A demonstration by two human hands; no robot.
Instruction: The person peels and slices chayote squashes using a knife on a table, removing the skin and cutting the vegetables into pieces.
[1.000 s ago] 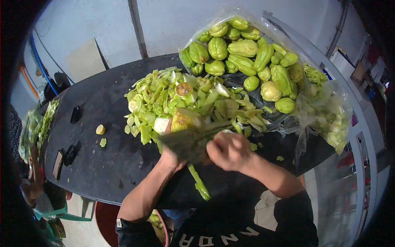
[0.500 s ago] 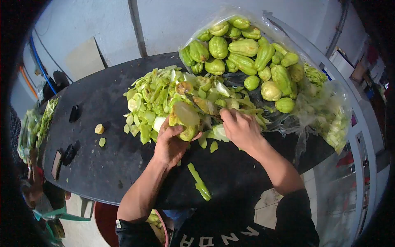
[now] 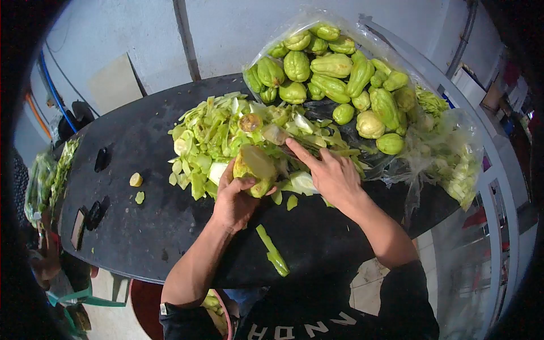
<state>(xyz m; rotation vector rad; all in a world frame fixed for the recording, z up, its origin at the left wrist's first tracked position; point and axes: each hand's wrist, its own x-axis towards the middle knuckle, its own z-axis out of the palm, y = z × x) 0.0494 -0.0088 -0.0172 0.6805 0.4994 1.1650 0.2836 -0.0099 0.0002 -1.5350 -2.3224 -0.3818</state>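
Observation:
My left hand (image 3: 233,199) is wrapped round a chayote (image 3: 255,169), whose pale cut face is turned up. My right hand (image 3: 335,177) stretches its index finger along a knife (image 3: 299,145), the other fingers curled on the handle; the blade is mostly lost against the peelings. By that fingertip is a cut-off slice of chayote (image 3: 275,135). Under and behind both hands spreads a heap of green peelings and trimmings (image 3: 207,133), with a brownish cut end (image 3: 250,122) on top.
Whole chayotes (image 3: 334,66) fill an open plastic bag at the back right. On the dark table (image 3: 141,226) lie a long peel strip (image 3: 272,250), a small cut end (image 3: 136,179) and a phone-like object (image 3: 78,229). A reddish tub (image 3: 148,309) stands below the edge.
The slice by the knife has shifted up and left and turned over. My right index finger has straightened out. The left hand still holds the chayote, its cut face tilted slightly differently.

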